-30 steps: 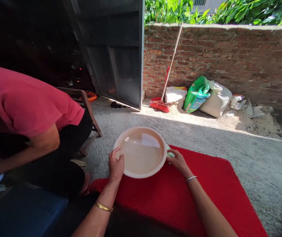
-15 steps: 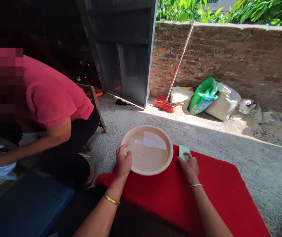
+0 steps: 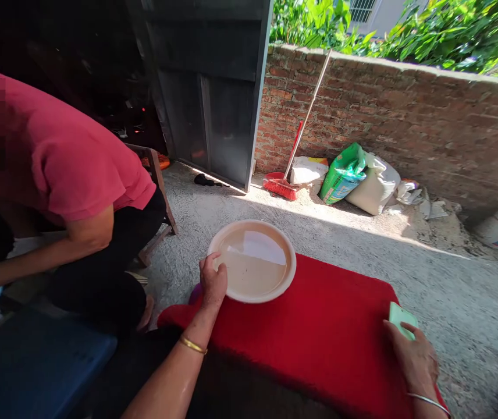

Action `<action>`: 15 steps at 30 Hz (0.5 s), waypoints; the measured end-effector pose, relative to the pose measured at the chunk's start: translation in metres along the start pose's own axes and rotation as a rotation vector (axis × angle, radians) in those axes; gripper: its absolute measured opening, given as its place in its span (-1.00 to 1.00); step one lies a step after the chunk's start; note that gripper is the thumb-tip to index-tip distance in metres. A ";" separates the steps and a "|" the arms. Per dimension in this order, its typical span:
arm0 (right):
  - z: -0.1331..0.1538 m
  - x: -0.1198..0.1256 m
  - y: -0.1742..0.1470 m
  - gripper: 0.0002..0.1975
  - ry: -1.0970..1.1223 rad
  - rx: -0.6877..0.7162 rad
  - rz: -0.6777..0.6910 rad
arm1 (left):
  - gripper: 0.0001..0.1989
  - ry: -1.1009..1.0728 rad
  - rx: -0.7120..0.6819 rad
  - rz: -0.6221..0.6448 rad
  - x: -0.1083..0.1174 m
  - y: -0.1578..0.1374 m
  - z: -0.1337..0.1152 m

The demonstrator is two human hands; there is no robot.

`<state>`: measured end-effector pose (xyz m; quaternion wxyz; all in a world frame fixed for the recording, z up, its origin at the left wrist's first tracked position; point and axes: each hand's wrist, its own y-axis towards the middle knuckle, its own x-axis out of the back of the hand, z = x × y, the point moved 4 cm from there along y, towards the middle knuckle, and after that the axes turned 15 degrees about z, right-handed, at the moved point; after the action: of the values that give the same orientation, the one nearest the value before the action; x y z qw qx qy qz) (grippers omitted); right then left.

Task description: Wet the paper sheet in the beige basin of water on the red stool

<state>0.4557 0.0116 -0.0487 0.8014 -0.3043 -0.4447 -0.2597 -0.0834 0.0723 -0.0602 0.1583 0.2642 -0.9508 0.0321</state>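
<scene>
A pale plastic basin with shallow, slightly cloudy water stands on the red cloth. My left hand grips its near left rim, thumb and fingers curled at the edge. Over at the cloth's right edge, my right hand holds a flat, pale green rectangular object against the fabric. The object's underside is hidden, so its exact kind cannot be told.
A person in a red shirt bends over at left, beside a dark blue flat surface. A wooden chair is behind them. Beyond lie a dark metal door, a broom, a green sack and a brick wall.
My right hand has slid the pale green object rightward across the red cloth, from near the basin to the far right edge. My left hand stays on the basin. The view has turned slightly right.
</scene>
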 end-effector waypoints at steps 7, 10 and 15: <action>0.110 -0.090 -0.079 -0.37 -0.099 0.321 0.244 | -0.67 0.015 0.005 -0.002 -0.001 0.003 0.002; 0.152 -0.138 -0.121 -0.52 -0.080 0.512 0.323 | -0.67 0.027 0.002 -0.001 -0.001 0.003 0.001; 0.121 -0.121 -0.113 -0.57 -0.006 0.557 0.314 | -0.66 0.037 0.031 0.007 -0.002 0.004 0.001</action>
<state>0.2547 0.0392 -0.0741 0.8829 -0.1389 -0.4487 -0.0004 -0.0837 0.0769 -0.0615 0.1716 0.2627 -0.9480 0.0524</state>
